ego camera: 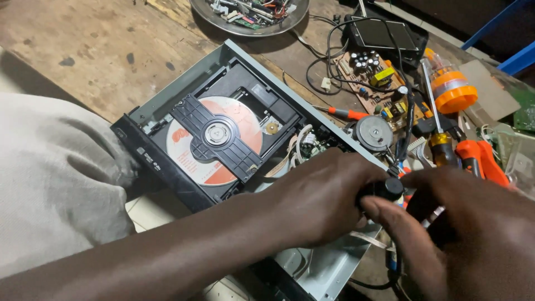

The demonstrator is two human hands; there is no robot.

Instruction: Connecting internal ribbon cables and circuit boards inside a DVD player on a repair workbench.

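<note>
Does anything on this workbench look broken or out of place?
Yes. The disc player lies with its cover off, its disc and ribbon cables exposed. A bare circuit board sits loose among tangled wires. Both hands, left hand and right hand, close on a small black part.

Electronics repair workshop; scarred wooden bench (83, 50) carried an opened disc player (223, 134); bare circuit board (370, 78) at 1 o'clock; screwdrivers (437, 128) at 3 o'clock; parts dish (251, 14) at 12 o'clock.

An orange-and-white disc (214, 139) sits in the black drive tray (167, 161), near orange-handled screwdrivers (446, 147) and a brown circuit board (370, 78).
</note>
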